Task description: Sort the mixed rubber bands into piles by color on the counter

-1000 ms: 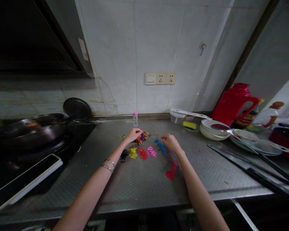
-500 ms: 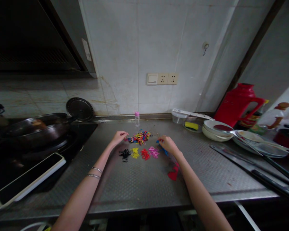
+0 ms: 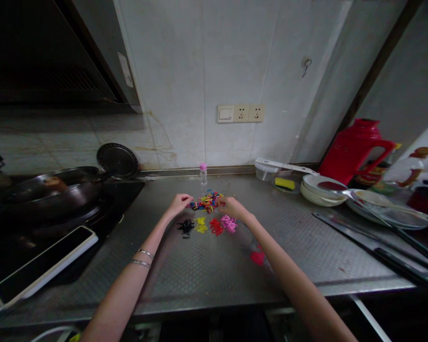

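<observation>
A mixed pile of small coloured rubber bands (image 3: 206, 203) lies between my two hands. My left hand (image 3: 180, 203) is at the pile's left edge, thumb and fingers pinched together; what they hold is too small to make out. My right hand (image 3: 231, 209) reaches the pile's right edge with fingers closed in, their tips hiding anything between them. Nearer to me are sorted heaps in a row: black bands (image 3: 186, 227), yellow bands (image 3: 200, 224), red bands (image 3: 216, 227) and pink bands (image 3: 229, 223). My right wrist and forearm cover the spot right of the pink heap.
Behind the pile stands a small clear bottle with a pink cap (image 3: 203, 174). A clear bag with red on it (image 3: 257, 256) lies by my right forearm. Bowls (image 3: 323, 192), a yellow sponge (image 3: 284, 184) and knives (image 3: 356, 242) are rightward; a phone (image 3: 44, 266) and pan (image 3: 57, 190) leftward.
My right hand has moved left from the blue bands to the right edge of the mixed pile. My left hand stays at the pile's left edge.
</observation>
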Demonstrator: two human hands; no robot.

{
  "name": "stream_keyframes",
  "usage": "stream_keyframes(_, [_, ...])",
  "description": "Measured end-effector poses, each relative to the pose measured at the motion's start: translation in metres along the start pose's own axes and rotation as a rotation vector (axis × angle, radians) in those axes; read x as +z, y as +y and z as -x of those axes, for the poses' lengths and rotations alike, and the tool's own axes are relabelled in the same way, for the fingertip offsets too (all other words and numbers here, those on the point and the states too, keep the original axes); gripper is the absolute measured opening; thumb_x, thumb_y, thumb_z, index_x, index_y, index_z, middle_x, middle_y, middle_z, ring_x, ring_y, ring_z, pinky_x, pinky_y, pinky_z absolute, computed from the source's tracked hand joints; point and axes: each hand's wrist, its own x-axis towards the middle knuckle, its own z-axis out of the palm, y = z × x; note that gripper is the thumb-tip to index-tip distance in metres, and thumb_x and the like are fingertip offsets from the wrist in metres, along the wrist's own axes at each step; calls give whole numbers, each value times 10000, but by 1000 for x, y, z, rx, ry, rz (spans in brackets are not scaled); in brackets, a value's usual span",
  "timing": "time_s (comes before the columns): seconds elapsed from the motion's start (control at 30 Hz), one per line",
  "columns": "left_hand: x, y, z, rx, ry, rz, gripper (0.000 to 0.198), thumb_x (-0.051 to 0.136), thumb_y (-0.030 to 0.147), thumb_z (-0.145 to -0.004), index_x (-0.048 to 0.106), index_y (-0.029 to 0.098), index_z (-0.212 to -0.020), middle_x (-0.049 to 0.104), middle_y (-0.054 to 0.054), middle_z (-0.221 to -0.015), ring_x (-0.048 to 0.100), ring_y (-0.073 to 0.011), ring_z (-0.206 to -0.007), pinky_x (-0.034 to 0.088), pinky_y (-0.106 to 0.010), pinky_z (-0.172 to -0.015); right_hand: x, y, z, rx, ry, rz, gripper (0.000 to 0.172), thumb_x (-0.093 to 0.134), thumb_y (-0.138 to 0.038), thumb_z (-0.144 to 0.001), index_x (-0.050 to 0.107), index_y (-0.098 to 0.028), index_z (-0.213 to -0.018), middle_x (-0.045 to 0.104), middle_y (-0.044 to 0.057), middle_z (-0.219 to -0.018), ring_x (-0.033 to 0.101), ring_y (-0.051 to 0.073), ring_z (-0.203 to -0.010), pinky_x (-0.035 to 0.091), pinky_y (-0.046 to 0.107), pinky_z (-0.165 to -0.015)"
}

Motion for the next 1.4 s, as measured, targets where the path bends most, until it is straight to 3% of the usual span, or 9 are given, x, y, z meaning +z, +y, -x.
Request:
stream_keyframes(0.3, [8,14,7,39,-54,-49,286,451,282,-722,682,113,-726,667,-49,-690,563,-138,-642,405,-220,-607,16,-12,-17,33,-94,88,436,528,-187,-684,542,-243,-1117,630,32,-922,561,141,-772,349,176,-605])
stream_keyframes(0.67, [14,13,10,75,-80,-31,274,445,258,-724,670,106,-684,669,-53,-688,580,-148,-666,415,-226,-639,28,-5,-19,46,-100,66,436,472,-141,-691,537,-220,-1115,621,9,-762,522,98,-610,313,163,-536])
stream_keyframes(1.0, [15,15,13,56,-67,-58,286,452,267,-718,682,100,-697,664,-51,-662,567,-143,-625,399,-224,-605,11,19,2,67,60,-101,439,445,-82,-641,586,-150,-1052,583,-22,-593,471,75,-523,326,150,-516])
stream_keyframes(1.27, [25,19,17,74,-71,-46,271,495,290,-731,683,106,-798,677,-72,-784,579,-153,-695,422,-248,-666,-1,28,22,63,-6,-245,348,465,-99,-626,648,-126,-920,640,3,-669,547,92,-612,404,161,-609])
stream_keyframes(1.4, [33,23,18,101,-62,-166,218,530,221,-705,683,117,-819,662,-73,-815,560,-145,-702,420,-245,-673,1,28,25,99,24,-267,330,477,-135,-650,649,-114,-932,654,18,-705,563,106,-640,422,179,-636])
